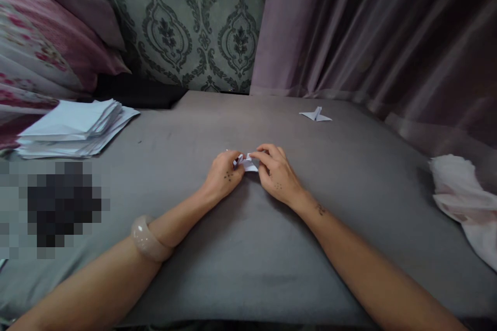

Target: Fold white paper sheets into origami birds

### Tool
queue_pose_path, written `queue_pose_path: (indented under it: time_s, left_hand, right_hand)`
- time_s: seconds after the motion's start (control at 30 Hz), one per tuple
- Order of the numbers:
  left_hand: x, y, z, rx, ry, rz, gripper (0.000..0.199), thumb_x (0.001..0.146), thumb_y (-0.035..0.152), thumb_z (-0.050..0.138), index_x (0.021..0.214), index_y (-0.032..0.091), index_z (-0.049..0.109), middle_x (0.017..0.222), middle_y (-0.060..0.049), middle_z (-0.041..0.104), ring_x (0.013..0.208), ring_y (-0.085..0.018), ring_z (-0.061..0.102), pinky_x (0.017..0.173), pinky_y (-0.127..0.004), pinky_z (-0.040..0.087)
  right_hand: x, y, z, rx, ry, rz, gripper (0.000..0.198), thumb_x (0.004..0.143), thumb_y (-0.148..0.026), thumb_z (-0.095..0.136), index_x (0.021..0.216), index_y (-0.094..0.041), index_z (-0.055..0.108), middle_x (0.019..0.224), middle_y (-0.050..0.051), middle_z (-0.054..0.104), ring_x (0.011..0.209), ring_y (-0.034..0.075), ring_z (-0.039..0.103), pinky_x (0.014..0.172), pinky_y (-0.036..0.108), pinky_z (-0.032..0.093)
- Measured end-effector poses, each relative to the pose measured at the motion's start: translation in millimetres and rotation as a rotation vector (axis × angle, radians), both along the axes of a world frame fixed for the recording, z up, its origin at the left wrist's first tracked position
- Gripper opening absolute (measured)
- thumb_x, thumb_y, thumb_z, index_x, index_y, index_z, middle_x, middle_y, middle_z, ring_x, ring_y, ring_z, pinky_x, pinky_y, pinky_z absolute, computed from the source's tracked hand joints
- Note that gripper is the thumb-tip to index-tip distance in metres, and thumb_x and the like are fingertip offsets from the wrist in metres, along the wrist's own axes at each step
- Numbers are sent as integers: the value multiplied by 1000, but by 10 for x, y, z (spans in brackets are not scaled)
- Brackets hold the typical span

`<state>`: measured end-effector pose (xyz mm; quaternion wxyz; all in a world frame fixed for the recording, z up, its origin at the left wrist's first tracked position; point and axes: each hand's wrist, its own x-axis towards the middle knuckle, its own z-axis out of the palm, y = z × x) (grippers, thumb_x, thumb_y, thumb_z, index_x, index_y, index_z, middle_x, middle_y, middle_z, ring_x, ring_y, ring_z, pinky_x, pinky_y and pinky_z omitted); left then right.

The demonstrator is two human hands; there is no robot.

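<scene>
Between my two hands is a small piece of folded white paper [250, 166], held just above or on the grey cloth surface; the gap, if any, is hard to judge. My left hand [225, 171] pinches its left side with thumb and fingers. On the right, my right hand [276, 169] grips the other side, its index finger near the top fold. Fingers cover much of the paper, so its full shape is hidden. Farther back to the right stands a folded paper bird [316, 115] with spread wings, apart from both hands.
A stack of white paper [73, 126] lies at the left, beside a dark flat item [140, 92]. Pale crumpled fabric [460, 186] rests at the right edge. Curtains [349, 26] hang behind, next to a patterned wall [194, 31]. Part of the left side is pixelated.
</scene>
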<state>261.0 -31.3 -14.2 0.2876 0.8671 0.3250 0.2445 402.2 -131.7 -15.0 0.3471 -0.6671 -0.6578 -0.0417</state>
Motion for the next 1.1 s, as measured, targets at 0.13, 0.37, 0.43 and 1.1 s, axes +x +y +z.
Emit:
queue_pose_path:
  time_s: [0.13,0.37,0.43,1.1]
  left_hand:
    - [10,58,-20,-38,-20,-31,29,72,9,52,94,16,70,71,0,61,62,-13,49,62,-24,38]
    - [33,119,-97,-51,-125,-69,18,80,27,60,89,18,73,68,0,60,63,-12,47,61,-23,36]
    - [41,135,-117,-94,-155,-88,19,81,29,61,87,17,72,64,2,57,58,-10,44,57,-22,34]
    - [64,97,-55,-304,-231,-120,25,80,36,62,79,14,74,63,1,58,60,-10,46,56,-22,33]
  right_hand:
    - [55,8,-57,24,6,70,40,83,-2,44,111,-21,65,117,9,58,110,22,52,98,40,44]
    - [41,37,-36,-20,56,57,27,89,-6,46,102,-20,64,105,8,64,103,21,57,91,35,46]
    - [35,42,-30,-20,51,47,22,90,-8,47,99,-20,64,101,7,64,101,20,57,90,34,46]
    - [64,111,-90,-88,255,-19,12,91,-16,51,90,-19,64,90,4,63,86,17,58,79,29,43]
